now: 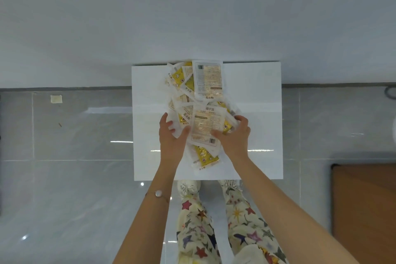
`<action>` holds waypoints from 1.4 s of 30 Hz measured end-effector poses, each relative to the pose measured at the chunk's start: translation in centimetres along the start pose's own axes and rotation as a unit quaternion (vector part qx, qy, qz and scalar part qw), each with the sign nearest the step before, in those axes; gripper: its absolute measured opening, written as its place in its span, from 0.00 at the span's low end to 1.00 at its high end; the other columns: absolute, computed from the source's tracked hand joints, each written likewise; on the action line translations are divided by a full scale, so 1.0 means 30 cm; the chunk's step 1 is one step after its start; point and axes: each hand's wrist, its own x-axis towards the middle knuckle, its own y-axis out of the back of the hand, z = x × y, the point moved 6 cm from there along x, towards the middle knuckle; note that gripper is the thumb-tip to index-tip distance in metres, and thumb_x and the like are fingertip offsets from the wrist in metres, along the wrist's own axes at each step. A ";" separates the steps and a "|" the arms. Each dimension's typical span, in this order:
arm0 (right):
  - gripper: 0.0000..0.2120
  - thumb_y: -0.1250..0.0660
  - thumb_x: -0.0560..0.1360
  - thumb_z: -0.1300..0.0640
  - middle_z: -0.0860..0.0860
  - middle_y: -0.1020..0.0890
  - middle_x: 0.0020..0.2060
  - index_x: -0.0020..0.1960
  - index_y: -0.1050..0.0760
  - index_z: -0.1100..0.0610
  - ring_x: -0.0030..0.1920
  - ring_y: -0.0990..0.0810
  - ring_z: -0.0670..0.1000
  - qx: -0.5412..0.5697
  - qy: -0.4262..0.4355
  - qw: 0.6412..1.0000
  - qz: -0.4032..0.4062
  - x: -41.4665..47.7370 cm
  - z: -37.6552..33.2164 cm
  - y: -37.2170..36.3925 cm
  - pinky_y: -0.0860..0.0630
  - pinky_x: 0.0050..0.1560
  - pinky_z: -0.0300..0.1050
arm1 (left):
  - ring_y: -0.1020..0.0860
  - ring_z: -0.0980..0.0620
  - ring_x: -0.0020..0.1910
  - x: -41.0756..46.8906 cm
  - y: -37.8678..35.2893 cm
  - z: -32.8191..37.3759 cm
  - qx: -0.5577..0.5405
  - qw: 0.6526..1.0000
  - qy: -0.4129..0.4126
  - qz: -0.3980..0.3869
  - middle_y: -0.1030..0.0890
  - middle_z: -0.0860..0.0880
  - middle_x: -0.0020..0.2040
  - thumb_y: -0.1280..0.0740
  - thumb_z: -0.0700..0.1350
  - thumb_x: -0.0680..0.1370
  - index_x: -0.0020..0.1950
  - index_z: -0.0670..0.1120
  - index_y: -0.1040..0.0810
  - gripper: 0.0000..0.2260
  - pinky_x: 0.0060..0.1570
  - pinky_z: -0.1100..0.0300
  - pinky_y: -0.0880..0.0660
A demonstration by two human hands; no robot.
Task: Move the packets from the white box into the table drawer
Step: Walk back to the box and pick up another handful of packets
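Note:
A heap of white and yellow packets (188, 92) lies down the middle of a white square surface (257, 113), which has a faint seam running across it. Whether this is the box or the table I cannot tell. My left hand (171, 137) grips the near part of the heap from the left, thumb over a packet edge. From the right, my right hand (234, 135) curls its fingers round the same bundle. Between the two hands sits a white packet (204, 126), printed side up. Another large white packet (206, 79) lies at the far edge, and a yellow one (205, 156) sticks out below my hands.
The white surface stands against a pale wall (192, 17) over a glossy grey tiled floor (75, 156). A brown wooden panel (364, 210) lies at the lower right. My legs in star-patterned trousers (197, 221) stand just before the near edge.

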 end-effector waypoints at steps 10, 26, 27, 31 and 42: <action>0.09 0.32 0.75 0.63 0.50 0.19 0.48 0.50 0.27 0.52 0.50 0.19 0.52 0.181 -0.058 0.980 0.050 -0.016 0.131 0.215 0.20 0.47 0.40 | 0.21 0.54 0.51 0.053 -0.067 0.037 -0.049 0.999 0.011 0.010 0.23 0.50 0.53 0.29 0.40 0.75 0.63 0.48 0.35 0.21 0.40 0.70 0.25; 0.08 0.38 0.80 0.61 0.51 0.18 0.51 0.57 0.27 0.53 0.51 0.18 0.54 0.299 -0.112 0.947 -0.030 -0.080 0.050 0.190 0.19 0.49 0.54 | 0.19 0.49 0.48 -0.018 0.014 0.019 -0.127 0.988 0.073 0.057 0.20 0.46 0.48 0.31 0.38 0.77 0.55 0.41 0.27 0.09 0.48 0.56 0.21; 0.08 0.38 0.80 0.60 0.51 0.18 0.51 0.58 0.27 0.53 0.51 0.18 0.54 0.294 -0.101 0.949 -0.049 -0.088 0.030 0.189 0.19 0.50 0.55 | 0.19 0.49 0.49 -0.028 0.031 0.021 -0.116 0.990 0.063 0.059 0.20 0.46 0.49 0.33 0.38 0.78 0.55 0.42 0.28 0.08 0.49 0.55 0.21; 0.08 0.38 0.80 0.58 0.52 0.17 0.52 0.59 0.26 0.54 0.52 0.17 0.54 0.271 -0.067 0.954 -0.110 -0.117 -0.033 0.185 0.18 0.48 0.54 | 0.23 0.49 0.52 -0.065 0.102 -0.003 -0.122 0.987 0.048 0.097 0.25 0.45 0.55 0.39 0.38 0.81 0.57 0.43 0.32 0.06 0.49 0.55 0.21; 0.13 0.34 0.78 0.56 0.52 0.16 0.52 0.62 0.28 0.51 0.50 0.16 0.54 0.168 0.011 0.972 -0.165 -0.329 -0.301 0.311 0.17 0.47 0.53 | 0.20 0.55 0.50 -0.362 0.350 0.156 -0.165 0.978 -0.051 0.113 0.23 0.49 0.55 0.40 0.37 0.80 0.64 0.47 0.35 0.14 0.38 0.59 0.19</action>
